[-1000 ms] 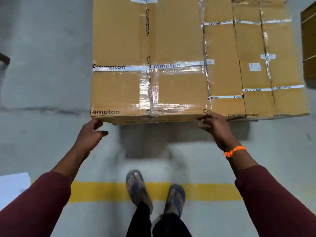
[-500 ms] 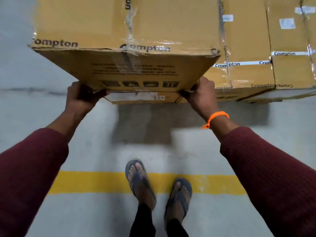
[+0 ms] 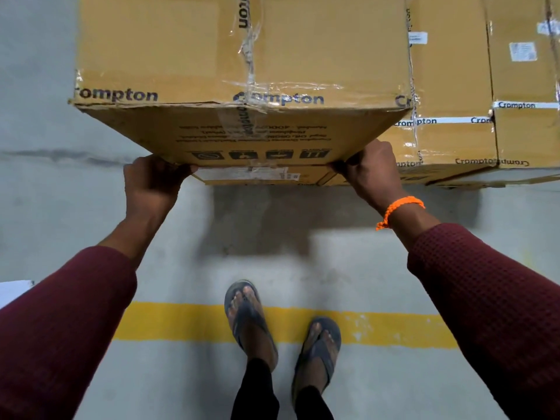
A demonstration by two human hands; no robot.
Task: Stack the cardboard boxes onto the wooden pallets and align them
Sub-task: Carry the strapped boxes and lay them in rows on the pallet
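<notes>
So you've got the big Crompton cardboard box [image 3: 242, 56] by its near bottom edge, front side tilted up toward you, sitting on top of another box [image 3: 257, 176] whose labelled face peeks out just underneath. Your left hand [image 3: 153, 184] is curled under the bottom left corner and your right hand [image 3: 368, 171] under the bottom right corner, both closed on that lower edge with fingertips tucked out of sight beneath it.

To the right it sits right up against the neighbouring stacked boxes [image 3: 454, 86], which are banded with white Crompton tape.

For squaring it up, I'd say keep both hands low at the corners like you have them and move the two ends together, so the box doesn't twist. Aim to get its front face flush with the box below and its right side snug along the neighbours. The tape on top [image 3: 250, 47] is wrinkled and peeling, so don't use it as a handle.

Stuff you can't really check from here: no wooden pallet shows at all, only grey floor [image 3: 45, 207] and a shadow under the stack. The far end of the box is cut off at the top, so rear alignment is a guess. The printed text on the front face is too blurry to read.

Watch your toes in those sandals [image 3: 248, 316], they're on the yellow floor line [image 3: 181, 321], near the stack.
</notes>
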